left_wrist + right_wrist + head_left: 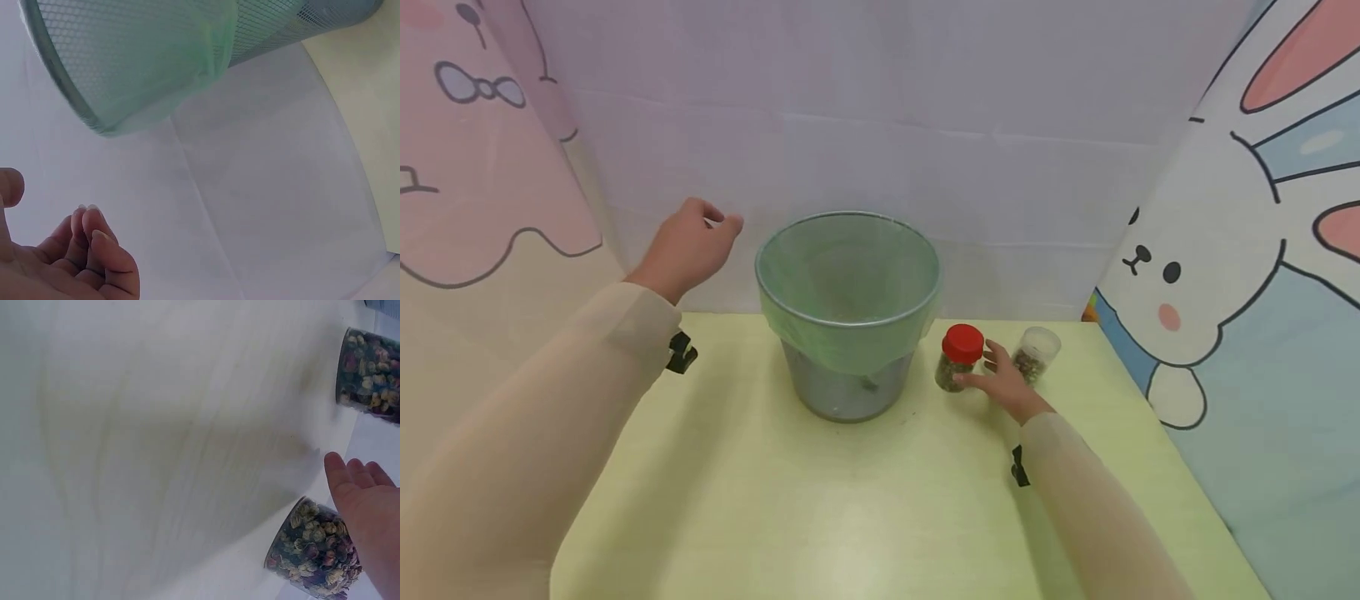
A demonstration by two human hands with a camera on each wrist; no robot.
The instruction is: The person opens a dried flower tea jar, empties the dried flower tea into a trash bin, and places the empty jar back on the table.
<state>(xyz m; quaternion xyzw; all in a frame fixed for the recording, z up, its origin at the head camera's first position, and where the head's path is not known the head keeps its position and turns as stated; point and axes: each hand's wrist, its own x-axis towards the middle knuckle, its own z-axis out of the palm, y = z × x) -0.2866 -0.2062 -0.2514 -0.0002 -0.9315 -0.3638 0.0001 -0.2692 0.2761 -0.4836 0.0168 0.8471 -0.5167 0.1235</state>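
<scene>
Smooth clear jars flank right hand, one lid plastic-looking; between it and left hand, metal-looking mesh bin wears thin translucent plastic liner; glossy tabletop below, creased matt backdrop beyond.

Pale yellow tabletop below | lilac-white sheet behind, creased crosswise | rabbit-print cloth at right | pink bow-tied figure printed at left
</scene>
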